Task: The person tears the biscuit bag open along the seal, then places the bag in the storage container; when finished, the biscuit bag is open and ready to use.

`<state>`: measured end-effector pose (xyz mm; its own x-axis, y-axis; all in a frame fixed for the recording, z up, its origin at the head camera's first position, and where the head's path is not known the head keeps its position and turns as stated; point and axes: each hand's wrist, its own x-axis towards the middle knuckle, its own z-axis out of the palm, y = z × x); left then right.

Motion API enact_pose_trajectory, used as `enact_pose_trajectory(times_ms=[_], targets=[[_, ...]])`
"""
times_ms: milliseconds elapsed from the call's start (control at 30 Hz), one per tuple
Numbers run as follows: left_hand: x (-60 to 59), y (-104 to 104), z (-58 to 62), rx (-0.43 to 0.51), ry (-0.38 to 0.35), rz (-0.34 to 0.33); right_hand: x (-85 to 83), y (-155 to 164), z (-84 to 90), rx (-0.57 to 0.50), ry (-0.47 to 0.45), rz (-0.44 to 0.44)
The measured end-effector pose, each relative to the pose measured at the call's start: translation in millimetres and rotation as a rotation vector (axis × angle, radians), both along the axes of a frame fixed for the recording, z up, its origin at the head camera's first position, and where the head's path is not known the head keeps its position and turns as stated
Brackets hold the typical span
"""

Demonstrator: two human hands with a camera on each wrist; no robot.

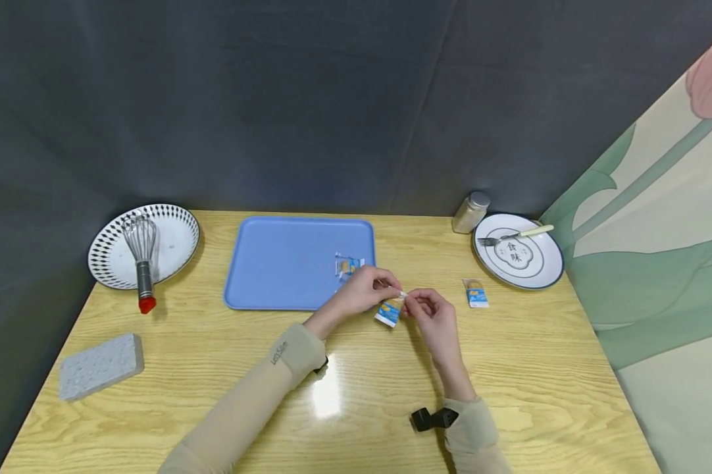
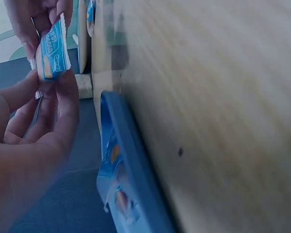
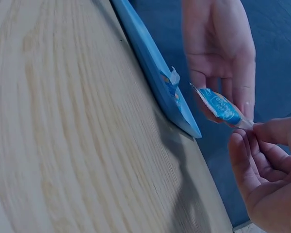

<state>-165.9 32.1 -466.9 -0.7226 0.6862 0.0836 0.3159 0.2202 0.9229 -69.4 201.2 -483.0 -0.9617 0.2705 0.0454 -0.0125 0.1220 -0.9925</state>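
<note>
A small blue-and-white snack packet (image 1: 388, 311) with an orange-yellow part hangs over the table between both hands. My left hand (image 1: 364, 290) pinches one side of its upper end, and my right hand (image 1: 435, 321) pinches the other side, fingertips close together. In the right wrist view the packet (image 3: 222, 106) tilts away from the right fingertips, its end drawn narrow. Another packet, a clear and blue wrapper (image 1: 350, 265), lies at the right of the blue tray (image 1: 273, 263), just beyond the left hand. A similar packet (image 1: 476, 293) lies on the table right of the right hand.
A patterned bowl (image 1: 178, 247) with a whisk (image 1: 143, 253) on it stands at the left, behind a grey block (image 1: 101, 367). At the back right are a shaker jar (image 1: 471, 212) and a white plate (image 1: 542, 266) bearing a fork (image 1: 516, 235). A dark curtain (image 1: 273, 105) hangs behind.
</note>
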Motion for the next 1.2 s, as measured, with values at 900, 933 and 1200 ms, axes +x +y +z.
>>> enact_pose_trajectory(times_ms=[900, 933, 1200], targets=[[-11.3, -5.9, 10.4, -0.027, 0.017, -0.117, -7.4, -25.4, -7.6, -0.080, 0.111, -0.168], [-11.3, -5.9, 10.5, -0.032, 0.013, -0.115, -7.5, -25.7, -7.1, -0.061, 0.106, -0.174], [-15.9, -5.8, 10.5, -0.054, -0.054, -0.132, -11.8, -31.5, -4.3, 0.053, 0.109, -0.235]])
